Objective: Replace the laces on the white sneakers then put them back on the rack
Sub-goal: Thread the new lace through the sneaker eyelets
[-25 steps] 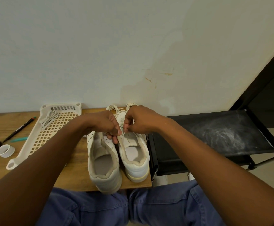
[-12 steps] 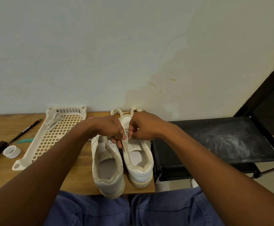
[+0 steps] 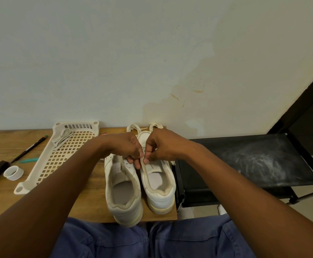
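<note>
Lacing is the step in hand: both sneakers stand at the desk's right front corner, and the left hand and right hand pinch the lace over the right sneaker, which next wants threading or pulling snug.

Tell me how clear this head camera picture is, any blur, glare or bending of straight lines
Head view: soft even indoor light, no glare, only faint shadows under the white sneakers. Wide-angle distortion bows the wooden table edge and stretches the forearms near the frame's bottom. Slight softness at the left hand and right hand, so what the fingers pinch is not sharp; the black rack reads clearly.
</note>
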The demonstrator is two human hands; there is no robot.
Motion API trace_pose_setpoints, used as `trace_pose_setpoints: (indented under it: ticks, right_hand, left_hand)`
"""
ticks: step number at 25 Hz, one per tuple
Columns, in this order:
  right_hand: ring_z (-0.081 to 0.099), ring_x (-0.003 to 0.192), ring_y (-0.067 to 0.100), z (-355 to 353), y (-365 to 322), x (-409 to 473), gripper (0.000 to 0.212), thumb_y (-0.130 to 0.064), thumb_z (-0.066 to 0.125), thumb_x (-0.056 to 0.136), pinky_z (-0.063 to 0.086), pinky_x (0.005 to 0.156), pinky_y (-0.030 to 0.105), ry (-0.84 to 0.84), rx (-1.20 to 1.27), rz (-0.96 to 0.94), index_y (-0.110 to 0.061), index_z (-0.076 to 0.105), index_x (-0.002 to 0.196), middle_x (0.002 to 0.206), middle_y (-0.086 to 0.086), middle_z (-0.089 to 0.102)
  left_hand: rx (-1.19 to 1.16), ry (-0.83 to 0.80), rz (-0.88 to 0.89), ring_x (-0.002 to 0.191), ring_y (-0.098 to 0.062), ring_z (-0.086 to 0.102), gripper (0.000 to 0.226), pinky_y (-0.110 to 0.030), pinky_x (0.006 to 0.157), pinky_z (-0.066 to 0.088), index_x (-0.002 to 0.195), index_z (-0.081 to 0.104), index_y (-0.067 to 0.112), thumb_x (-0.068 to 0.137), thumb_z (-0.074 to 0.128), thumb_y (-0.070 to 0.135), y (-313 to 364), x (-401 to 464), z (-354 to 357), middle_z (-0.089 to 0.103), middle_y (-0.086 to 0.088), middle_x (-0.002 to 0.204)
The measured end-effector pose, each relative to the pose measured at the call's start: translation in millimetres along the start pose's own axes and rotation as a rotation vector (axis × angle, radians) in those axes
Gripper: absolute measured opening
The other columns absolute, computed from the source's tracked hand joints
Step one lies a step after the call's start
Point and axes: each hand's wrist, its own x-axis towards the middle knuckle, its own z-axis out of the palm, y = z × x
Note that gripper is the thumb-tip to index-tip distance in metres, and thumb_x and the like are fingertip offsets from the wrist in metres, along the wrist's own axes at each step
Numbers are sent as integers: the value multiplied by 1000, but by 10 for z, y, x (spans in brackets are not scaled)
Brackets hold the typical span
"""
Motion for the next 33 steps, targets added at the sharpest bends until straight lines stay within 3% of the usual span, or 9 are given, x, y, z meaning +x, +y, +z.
trace_pose_setpoints:
  ticks: [10,15,19,22,24,26,28,30,33]
  right_hand:
    - [65,100,14,-50,81,-14,17,-31,89,80,56,89,34,-43,49,18,-21,80,89,95,-6,75]
    - [50,114,14,-102,152,-62,65,-50,92,69,50,95,36,-119,-62,52,-35,56,121,129,-10,50]
    - [48,124,13,-153,218,-76,87,-58,90,68,48,104,36,-188,-66,106,-37,46,141,145,-12,46]
    - [48,132,14,-196,219,-69,88,-57,89,70,44,108,34,-200,-62,113,-35,49,145,151,-12,46]
    - [47,134,15,-207,219,-75,88,-56,89,70,43,108,34,-211,-61,125,-35,49,146,152,-12,46]
    - [47,133,15,-211,215,-73,88,-56,90,71,42,108,33,-209,-65,138,-35,49,146,152,-12,46]
    - [47,133,15,-208,211,-63,88,-55,89,71,41,107,32,-202,-73,139,-34,49,146,153,-11,46]
    - [46,136,16,-208,203,-58,88,-55,89,72,40,105,30,-200,-75,139,-34,49,147,154,-11,46]
    - [45,137,16,-211,200,-70,87,-53,88,75,38,100,27,-208,-62,137,-32,48,149,155,-11,44]
  left_hand:
    - [-67,88,80,88,-28,77,9,-34,87,61,94,79,1,86,76,1,-22,-67,13,79,-13,88]
    - [-164,270,138,85,-25,77,9,-26,77,59,92,72,-7,91,66,-1,26,-195,-34,79,-13,87]
    - [-782,331,308,81,-32,75,21,-47,86,62,86,58,3,102,46,5,56,-344,-159,72,-18,85]
    - [-1160,262,463,49,-10,46,22,-22,48,49,79,46,14,99,40,11,50,-409,-273,45,-2,71]
    - [-881,331,403,44,-6,34,19,-16,41,29,80,52,14,98,48,16,24,-375,-259,47,4,69]
    - [-155,431,254,57,-2,56,15,-23,54,43,85,70,18,96,63,25,-5,-308,-163,66,13,75]
    - [255,255,160,86,-1,68,3,-27,79,54,88,80,31,88,77,30,-19,-233,-46,75,17,89]
    - [268,158,140,88,-6,71,6,-27,84,56,88,82,31,84,82,26,-4,-216,8,78,14,89]
    - [34,301,265,74,-14,71,11,-25,70,56,82,83,22,85,79,13,13,-268,-88,78,2,82]
